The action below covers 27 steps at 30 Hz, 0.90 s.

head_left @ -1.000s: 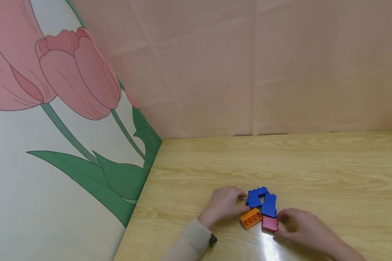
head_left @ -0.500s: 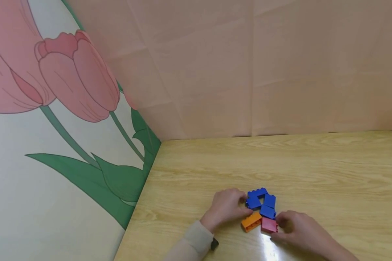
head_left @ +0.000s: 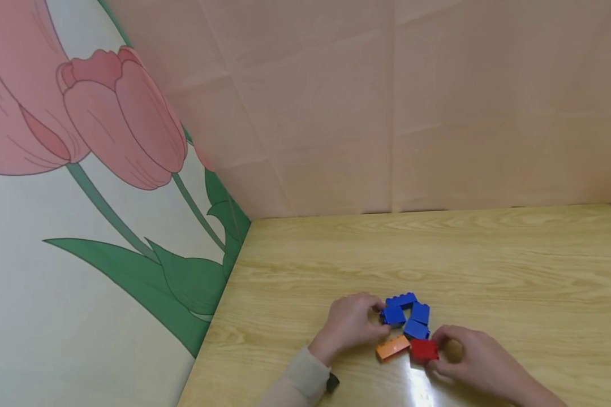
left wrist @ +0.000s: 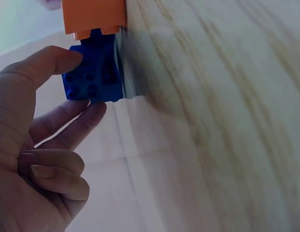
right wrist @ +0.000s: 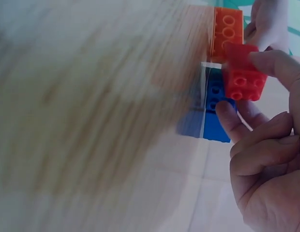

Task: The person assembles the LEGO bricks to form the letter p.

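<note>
My left hand [head_left: 350, 323] pinches a blue toy building brick [head_left: 394, 317] between thumb and fingers; the left wrist view shows the studs on this brick [left wrist: 89, 79]. To the right, my right hand [head_left: 473, 356] grips a red brick [head_left: 424, 350] the same way. That red brick [right wrist: 244, 72] has its studs toward the palm in the right wrist view. Between the hands lies an orange brick [head_left: 392, 348], its corner close by the red one. Three more blue bricks sit behind: one at the back [head_left: 401, 300] and a pair [head_left: 420, 312] end to end on the right.
The bricks stand in a rough ring on a wood-grain table [head_left: 514, 271]. A pink sheet [head_left: 336, 113] closes off the back, and a panel with printed tulips [head_left: 122, 113] stands along the left. A dark object [head_left: 332, 383] shows at the left wrist.
The red brick has tilted and shifted slightly right in my right hand. The orange brick has rolled, hiding its hollow underside from the head view. My left hand's blue brick has turned a little.
</note>
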Motion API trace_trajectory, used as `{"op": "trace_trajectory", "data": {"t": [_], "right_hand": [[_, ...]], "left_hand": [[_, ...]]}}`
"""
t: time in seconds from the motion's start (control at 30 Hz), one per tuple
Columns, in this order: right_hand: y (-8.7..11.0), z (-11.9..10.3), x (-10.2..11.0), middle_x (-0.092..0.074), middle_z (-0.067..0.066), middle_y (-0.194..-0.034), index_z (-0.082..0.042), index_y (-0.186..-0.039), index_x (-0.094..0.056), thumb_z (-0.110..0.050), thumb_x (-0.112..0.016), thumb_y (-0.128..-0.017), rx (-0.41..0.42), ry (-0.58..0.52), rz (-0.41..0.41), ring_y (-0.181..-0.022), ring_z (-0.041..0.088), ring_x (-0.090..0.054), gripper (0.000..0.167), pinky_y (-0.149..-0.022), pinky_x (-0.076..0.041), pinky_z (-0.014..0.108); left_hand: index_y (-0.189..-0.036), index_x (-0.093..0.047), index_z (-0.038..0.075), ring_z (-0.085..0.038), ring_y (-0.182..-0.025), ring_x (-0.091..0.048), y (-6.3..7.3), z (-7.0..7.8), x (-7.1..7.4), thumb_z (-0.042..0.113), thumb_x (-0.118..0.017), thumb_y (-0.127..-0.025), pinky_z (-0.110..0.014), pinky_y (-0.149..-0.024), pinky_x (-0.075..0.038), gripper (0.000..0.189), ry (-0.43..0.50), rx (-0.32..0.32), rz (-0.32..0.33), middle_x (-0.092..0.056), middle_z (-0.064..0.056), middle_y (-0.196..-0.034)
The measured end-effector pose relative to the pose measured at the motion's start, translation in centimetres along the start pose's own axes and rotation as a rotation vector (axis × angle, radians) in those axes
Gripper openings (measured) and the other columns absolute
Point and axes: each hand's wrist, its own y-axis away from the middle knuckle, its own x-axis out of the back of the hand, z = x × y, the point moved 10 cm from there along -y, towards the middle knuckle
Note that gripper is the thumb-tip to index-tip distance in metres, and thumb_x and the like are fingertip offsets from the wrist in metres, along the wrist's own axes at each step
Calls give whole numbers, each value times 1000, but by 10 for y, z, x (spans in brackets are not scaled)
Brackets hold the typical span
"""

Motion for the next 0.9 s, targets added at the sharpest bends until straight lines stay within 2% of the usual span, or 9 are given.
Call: {"op": "trace_trajectory", "data": {"t": [0.13, 0.23, 0.33, 0.5, 0.67, 0.9], "right_hand": [[1, 0, 4, -67, -18, -94, -29, -102, -70, -47, -89, -79, -2, -61, 15, -59, 0, -45, 34, -56, -42, 25], [2, 2, 5, -66, -16, -89, -28, -103, -69, -44, -89, -80, -21, -107, 9, -49, 2, -38, 35, -49, -35, 23], [2, 4, 6, -66, -16, -87, -26, -105, -69, -43, -89, -80, -35, -130, 11, -48, 2, -39, 36, -49, -35, 23], [1, 6, 14, -68, -11, -91, -24, -103, -68, -40, -90, -81, -44, -179, 68, -47, 2, -38, 35, -47, -36, 23], [-2, 9, 25, -68, -9, -94, -23, -102, -70, -37, -91, -80, -65, -212, 119, -47, 2, -36, 34, -46, -36, 24], [-9, 20, 36, -69, -2, -99, -17, -111, -70, -42, -86, -85, -130, -265, 115, -47, 6, -37, 40, -45, -36, 25]], "left_hand": [[-116, -76, 30, 3, -94, -63, 4, 0, 6, 48, -84, -84, -19, -77, -47, 37, 68, -1, 23, -68, 26, -105], [-114, -76, 30, 3, -95, -64, 7, 0, 12, 47, -84, -84, -19, -81, -47, 35, 100, -7, 59, -68, 27, -103], [-112, -76, 27, 2, -94, -65, 9, 0, 19, 47, -84, -84, -19, -82, -47, 35, 104, -19, 103, -68, 25, -102], [-112, -76, 24, 0, -94, -65, 6, -2, 29, 45, -84, -85, -19, -81, -48, 34, 121, -30, 150, -67, 23, -100], [-114, -75, 25, -3, -94, -64, -2, -7, 36, 46, -83, -87, -20, -80, -49, 36, 141, -14, 163, -64, 21, -100], [-117, -74, 24, -9, -94, -65, -19, -7, 48, 46, -81, -89, -18, -76, -47, 36, 118, -40, 195, -63, 18, -101]]}}
